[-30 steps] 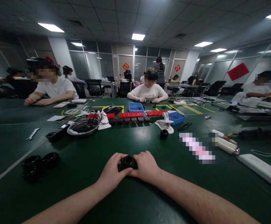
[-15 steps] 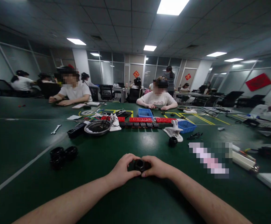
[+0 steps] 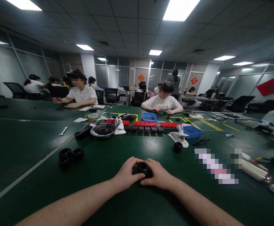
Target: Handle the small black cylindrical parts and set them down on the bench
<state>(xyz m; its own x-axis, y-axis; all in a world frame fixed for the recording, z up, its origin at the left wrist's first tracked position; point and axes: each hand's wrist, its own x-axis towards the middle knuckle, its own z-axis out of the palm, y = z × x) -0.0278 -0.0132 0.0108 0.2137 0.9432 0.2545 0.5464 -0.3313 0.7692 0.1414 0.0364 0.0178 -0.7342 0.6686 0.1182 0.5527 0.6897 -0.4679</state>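
Between my two hands, over the green table [image 3: 118, 204], is a black round fitting [image 3: 142, 168] with a hole in its top. My left hand [image 3: 128, 172] closes on it from the left, its thumb across the near side. From the right, my right hand [image 3: 157, 173] is wrapped round it, thumb low at the front. The fitting's sides are mostly covered by fingers. Several similar black round parts [image 3: 67, 158] sit grouped on the left. Another black ring-shaped part [image 3: 178, 147] stands by a white clamp [image 3: 181, 137] on the right.
Ahead lie a round metal dish [image 3: 103, 135], red sockets [image 3: 145, 124], and two blue trays [image 3: 193, 132]. A wrench [image 3: 63, 131] is at the left, a cream cylindrical device [image 3: 254, 170] at the right. Two people [image 3: 162, 103] sit across the table.
The view has shifted, so the scene appears farther right and slightly lower. My right hand's fingers have moved over the fitting's right side, with the thumb lower. Both hands still hold it.
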